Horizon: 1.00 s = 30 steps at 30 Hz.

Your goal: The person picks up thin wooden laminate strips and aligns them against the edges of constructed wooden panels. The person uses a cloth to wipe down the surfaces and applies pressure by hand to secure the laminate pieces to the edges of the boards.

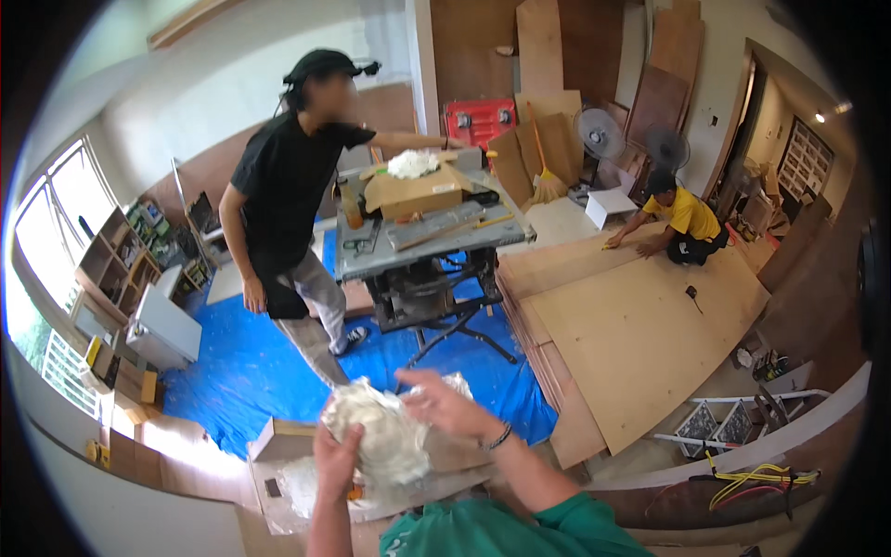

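Note:
A pale, crumpled wad of cloth-like material (376, 436) is held up in front of me, smeared by motion. My left hand (339, 457) grips its near left side, with the thumb laid across the front. At its right edge is my right hand (450, 408), fingers stretched out and apart; whether they touch the wad I cannot tell. Below lies a work surface with a crinkled clear plastic sheet (295, 487) on it. Another pale wad (413, 164) rests on a cardboard box (418, 192) on the table saw across from me.
A person in black (288, 176) stands beside the table saw (436, 241). Another in yellow (687, 223) crouches over large plywood sheets (640, 325) at right. Blue tarp (232, 362) covers the floor. A folded ladder (733, 422) and yellow cables (756, 478) lie at the right.

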Available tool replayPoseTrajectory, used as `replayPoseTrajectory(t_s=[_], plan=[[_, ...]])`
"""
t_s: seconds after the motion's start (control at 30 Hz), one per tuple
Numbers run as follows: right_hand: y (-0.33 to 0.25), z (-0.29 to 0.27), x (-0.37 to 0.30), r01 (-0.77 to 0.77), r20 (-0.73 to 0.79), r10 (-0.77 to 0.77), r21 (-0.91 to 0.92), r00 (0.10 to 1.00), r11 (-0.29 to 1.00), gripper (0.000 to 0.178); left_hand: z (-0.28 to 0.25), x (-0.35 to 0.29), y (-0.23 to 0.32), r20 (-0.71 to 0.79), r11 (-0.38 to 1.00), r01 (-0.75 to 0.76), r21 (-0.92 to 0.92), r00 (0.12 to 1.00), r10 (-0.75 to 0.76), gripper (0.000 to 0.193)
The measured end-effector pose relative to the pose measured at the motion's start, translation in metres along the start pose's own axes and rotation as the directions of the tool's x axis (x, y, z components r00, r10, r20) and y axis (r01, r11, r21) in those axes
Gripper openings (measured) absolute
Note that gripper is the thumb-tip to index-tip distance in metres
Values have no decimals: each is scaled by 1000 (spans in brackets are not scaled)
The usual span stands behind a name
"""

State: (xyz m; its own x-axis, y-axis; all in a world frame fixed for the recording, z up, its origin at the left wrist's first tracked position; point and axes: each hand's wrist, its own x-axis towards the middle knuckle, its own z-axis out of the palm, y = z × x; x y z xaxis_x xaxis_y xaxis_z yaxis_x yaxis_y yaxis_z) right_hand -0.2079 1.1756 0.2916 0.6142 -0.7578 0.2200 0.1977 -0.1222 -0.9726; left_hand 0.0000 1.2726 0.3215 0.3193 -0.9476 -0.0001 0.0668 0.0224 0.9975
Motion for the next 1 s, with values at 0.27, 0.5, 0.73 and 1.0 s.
replayPoseTrajectory(t_s=[0.27,0.5,0.73,1.0], plan=[[-19,-52,-9,-188,-400,173,0,900,982,50,-64,31,22,-275,931,-147,333,930,245,30],[5,13,54,-216,-189,176,-219,966,951,45,12,64,-20,-18,940,-217,262,973,230,40],[173,-100,-17,-493,-554,250,-348,794,797,42,-45,40,-33,36,855,-42,517,999,27,43],[261,-104,-48,-631,-576,288,-583,765,512,56,-71,1,-20,-58,812,119,571,993,-105,17]])
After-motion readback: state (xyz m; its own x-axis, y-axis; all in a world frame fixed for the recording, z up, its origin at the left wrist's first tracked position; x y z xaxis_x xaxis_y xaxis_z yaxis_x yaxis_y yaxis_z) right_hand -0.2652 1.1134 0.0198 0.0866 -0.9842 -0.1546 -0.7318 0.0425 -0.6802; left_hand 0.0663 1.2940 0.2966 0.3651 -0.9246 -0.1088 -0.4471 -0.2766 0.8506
